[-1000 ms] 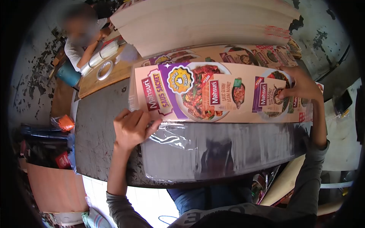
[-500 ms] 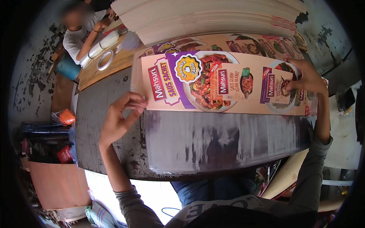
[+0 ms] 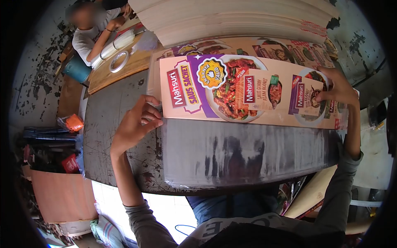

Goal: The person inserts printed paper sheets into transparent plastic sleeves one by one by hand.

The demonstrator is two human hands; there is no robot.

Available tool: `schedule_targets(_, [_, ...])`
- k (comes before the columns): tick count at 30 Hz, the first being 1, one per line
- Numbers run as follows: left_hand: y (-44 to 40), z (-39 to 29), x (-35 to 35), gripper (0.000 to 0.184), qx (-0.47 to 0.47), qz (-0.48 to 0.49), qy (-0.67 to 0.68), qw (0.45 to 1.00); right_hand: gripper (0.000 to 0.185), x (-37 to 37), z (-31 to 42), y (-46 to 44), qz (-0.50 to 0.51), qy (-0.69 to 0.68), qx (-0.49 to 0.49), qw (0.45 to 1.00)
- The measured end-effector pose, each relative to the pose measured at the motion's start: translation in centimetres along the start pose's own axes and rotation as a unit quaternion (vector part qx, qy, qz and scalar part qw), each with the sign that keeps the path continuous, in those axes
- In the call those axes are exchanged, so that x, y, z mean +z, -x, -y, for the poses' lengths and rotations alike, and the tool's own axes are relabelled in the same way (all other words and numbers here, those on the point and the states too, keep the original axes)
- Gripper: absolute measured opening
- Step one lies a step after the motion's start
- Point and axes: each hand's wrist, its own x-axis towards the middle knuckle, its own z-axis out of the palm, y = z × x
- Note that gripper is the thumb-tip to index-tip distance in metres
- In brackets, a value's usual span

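A printed Mahsuri sauce sheet [image 3: 194, 110], peach and purple with food pictures, lies at a slight slant in front of me. Clear plastic [image 3: 198, 165] spreads below it on the dark table and also shows past its left end. My left hand [image 3: 134, 126] is at the sheet's lower left corner, with curled fingers and thumb closed at the plastic's edge. At the right end, my right hand [image 3: 340, 89] grips the printed sheet, thumb on top and fingers at the upper edge. More printed sheets [image 3: 273, 50] of the same kind lie behind.
A tall stack of pale boards [image 3: 235, 20] stands at the back of the scratched table [image 3: 111, 136]. At back left, another person [image 3: 93, 41] sits by a wooden board [image 3: 109, 80] with a tape roll [image 3: 119, 61]. An orange bundle [image 3: 74, 122] is at left.
My left hand has shifted slightly off the printed corner, its fingers more curled at the plastic's edge. My right hand keeps its hold. The whole view has moved slightly.
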Motion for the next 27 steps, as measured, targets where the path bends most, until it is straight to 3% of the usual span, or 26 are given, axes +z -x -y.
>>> schedule_targets(4, [0.1,-0.6,-0.3,0.043,-0.011,0.017,0.004,1.000,0.077,-0.4,0.9,-0.1,0.030,0.012,-0.001,0.999])
schedule_targets(7, [0.1,-0.5,-0.3,0.048,-0.027,0.027,0.027,0.999,0.074,-0.3,1.4,0.1,0.021,-0.003,0.054,0.998])
schedule_targets(10, [0.0,-0.5,-0.3,0.051,-0.034,0.028,0.059,0.997,0.067,-0.6,1.3,0.0,0.021,0.059,0.030,0.998])
schedule_targets(16, [-0.2,0.0,-0.4,0.052,-0.034,0.051,0.083,0.995,0.059,-0.1,1.2,-0.1,-0.004,0.019,-0.025,1.000])
schedule_targets(21, [-0.5,0.4,-0.5,0.051,-0.056,0.067,0.132,0.987,0.057,-0.5,1.7,0.0,0.045,0.062,0.062,0.995])
schedule_targets(23, [-0.5,0.6,-0.6,0.051,-0.045,0.069,0.141,0.987,0.054,-0.3,1.1,0.2,0.044,0.076,0.000,0.996])
schedule_targets(27, [-0.4,0.5,-0.6,0.052,-0.031,0.075,0.146,0.986,0.052,0.6,0.6,-0.2,0.043,0.010,-0.035,0.998])
